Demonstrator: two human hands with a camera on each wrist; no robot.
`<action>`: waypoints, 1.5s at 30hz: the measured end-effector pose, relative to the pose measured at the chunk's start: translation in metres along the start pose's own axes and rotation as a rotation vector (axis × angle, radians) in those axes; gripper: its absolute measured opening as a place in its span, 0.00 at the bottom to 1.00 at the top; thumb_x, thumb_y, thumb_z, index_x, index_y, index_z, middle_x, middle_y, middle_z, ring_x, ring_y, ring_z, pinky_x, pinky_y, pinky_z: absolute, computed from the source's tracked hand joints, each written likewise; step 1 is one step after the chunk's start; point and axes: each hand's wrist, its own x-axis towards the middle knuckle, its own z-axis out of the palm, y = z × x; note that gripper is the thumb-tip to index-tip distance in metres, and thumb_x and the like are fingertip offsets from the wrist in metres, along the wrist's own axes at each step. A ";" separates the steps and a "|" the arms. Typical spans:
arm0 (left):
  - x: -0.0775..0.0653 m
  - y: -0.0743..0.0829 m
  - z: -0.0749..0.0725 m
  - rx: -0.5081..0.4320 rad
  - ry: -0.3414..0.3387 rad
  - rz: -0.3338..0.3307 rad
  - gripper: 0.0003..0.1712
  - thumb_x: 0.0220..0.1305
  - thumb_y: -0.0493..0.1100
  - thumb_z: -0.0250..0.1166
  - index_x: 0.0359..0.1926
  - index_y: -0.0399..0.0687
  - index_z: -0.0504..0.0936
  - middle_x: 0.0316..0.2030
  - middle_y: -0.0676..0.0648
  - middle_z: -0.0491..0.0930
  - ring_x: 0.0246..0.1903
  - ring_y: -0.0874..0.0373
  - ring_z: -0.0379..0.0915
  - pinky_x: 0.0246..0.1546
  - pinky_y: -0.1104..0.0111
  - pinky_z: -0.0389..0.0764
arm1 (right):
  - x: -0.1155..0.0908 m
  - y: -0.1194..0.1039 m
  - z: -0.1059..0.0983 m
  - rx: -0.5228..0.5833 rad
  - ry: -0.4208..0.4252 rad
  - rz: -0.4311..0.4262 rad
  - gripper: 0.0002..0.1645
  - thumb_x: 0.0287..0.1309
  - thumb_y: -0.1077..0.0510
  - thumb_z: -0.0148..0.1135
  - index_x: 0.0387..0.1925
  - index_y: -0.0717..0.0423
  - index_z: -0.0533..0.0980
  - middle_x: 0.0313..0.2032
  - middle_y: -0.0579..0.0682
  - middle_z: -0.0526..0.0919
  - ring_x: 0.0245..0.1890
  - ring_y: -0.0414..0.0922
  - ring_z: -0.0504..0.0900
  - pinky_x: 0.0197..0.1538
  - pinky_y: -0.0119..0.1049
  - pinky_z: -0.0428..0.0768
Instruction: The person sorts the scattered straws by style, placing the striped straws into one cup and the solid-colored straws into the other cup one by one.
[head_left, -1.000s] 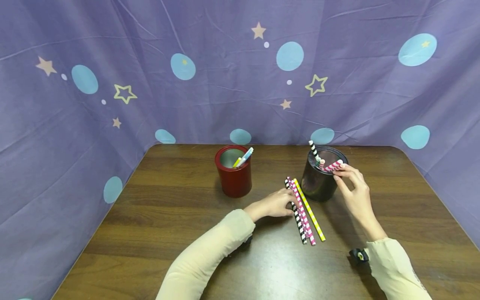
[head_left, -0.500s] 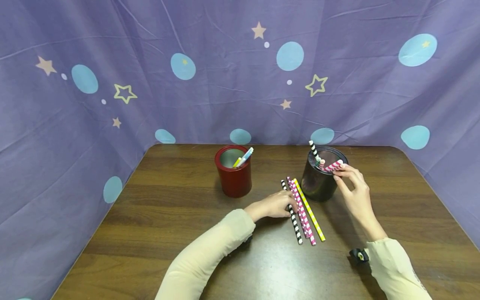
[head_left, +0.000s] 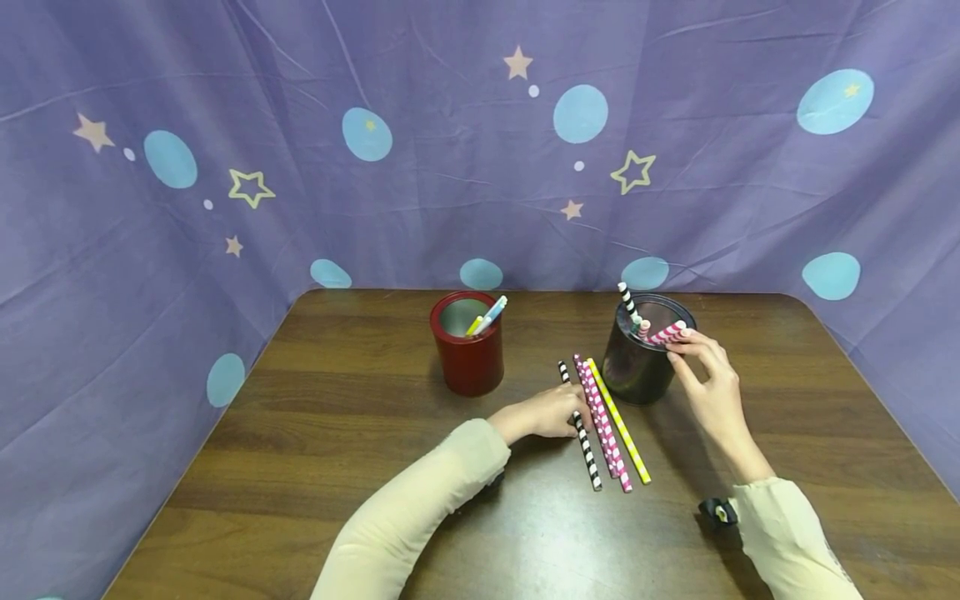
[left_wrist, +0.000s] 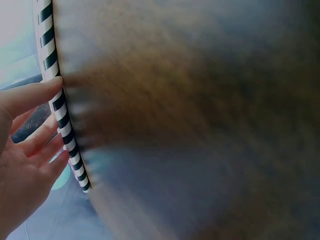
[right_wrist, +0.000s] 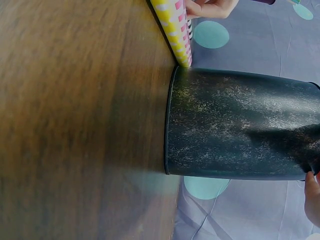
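My left hand (head_left: 558,410) is over the left edge of a row of paper straws. Its thumb and fingers pinch a black-and-white striped straw (left_wrist: 66,124), which lies along the table. To its right are pink and purple patterned straws (head_left: 611,446) and a yellow-and-white straw (head_left: 626,432). My right hand (head_left: 708,383) holds the near right rim of a black can (head_left: 637,367), thumb on the outer wall. Pink-striped straws (head_left: 666,332) and a black-striped straw (head_left: 627,300) lean inside that can. Its lower contents are hidden.
A red can (head_left: 471,362) stands to the left at the back, with a blue-and-white pen-like stick (head_left: 492,313) and a yellow one leaning in it. The brown wooden table (head_left: 337,400) ends at a purple patterned curtain (head_left: 450,167).
The black-and-white straw has slid left with my left hand, away from the pink and purple straws. The right hand and both cans have stayed in place.
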 end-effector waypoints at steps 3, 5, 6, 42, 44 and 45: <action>-0.001 0.000 0.000 -0.003 -0.003 0.002 0.08 0.47 0.41 0.67 0.32 0.56 0.83 0.38 0.53 0.72 0.42 0.62 0.66 0.45 0.78 0.66 | 0.000 0.000 0.000 0.001 0.000 -0.004 0.09 0.44 0.75 0.60 0.32 0.68 0.77 0.43 0.51 0.77 0.51 0.36 0.68 0.57 0.27 0.63; -0.001 0.000 -0.001 -0.006 -0.004 0.001 0.08 0.47 0.41 0.66 0.32 0.56 0.83 0.38 0.53 0.72 0.42 0.62 0.66 0.45 0.79 0.66 | 0.000 0.000 0.001 0.002 0.000 -0.006 0.09 0.44 0.75 0.60 0.32 0.68 0.77 0.43 0.51 0.77 0.51 0.36 0.68 0.57 0.28 0.63; -0.001 0.000 -0.001 -0.008 -0.005 0.002 0.08 0.47 0.41 0.66 0.32 0.55 0.83 0.38 0.53 0.72 0.42 0.62 0.66 0.45 0.79 0.66 | 0.000 0.000 0.001 0.004 0.002 -0.009 0.09 0.44 0.75 0.60 0.32 0.68 0.77 0.43 0.51 0.77 0.51 0.36 0.69 0.57 0.28 0.63; -0.006 0.008 -0.010 -0.179 0.369 0.101 0.08 0.50 0.36 0.64 0.34 0.51 0.81 0.37 0.52 0.75 0.40 0.62 0.69 0.43 0.79 0.68 | 0.000 -0.001 0.000 0.007 0.004 0.004 0.09 0.44 0.76 0.60 0.32 0.68 0.77 0.42 0.52 0.77 0.51 0.34 0.68 0.56 0.27 0.63; -0.006 0.008 -0.011 -0.193 0.397 0.103 0.08 0.51 0.37 0.64 0.34 0.50 0.81 0.36 0.52 0.75 0.40 0.62 0.70 0.43 0.79 0.68 | 0.000 -0.001 0.000 0.006 -0.001 0.009 0.10 0.44 0.76 0.60 0.32 0.68 0.77 0.43 0.50 0.77 0.51 0.34 0.68 0.56 0.27 0.63; -0.006 0.008 -0.012 -0.203 0.413 0.102 0.08 0.51 0.37 0.64 0.34 0.49 0.81 0.37 0.51 0.75 0.40 0.62 0.70 0.44 0.78 0.68 | 0.000 -0.001 0.000 0.005 -0.002 0.009 0.10 0.44 0.76 0.60 0.32 0.68 0.77 0.43 0.50 0.77 0.51 0.34 0.68 0.56 0.27 0.63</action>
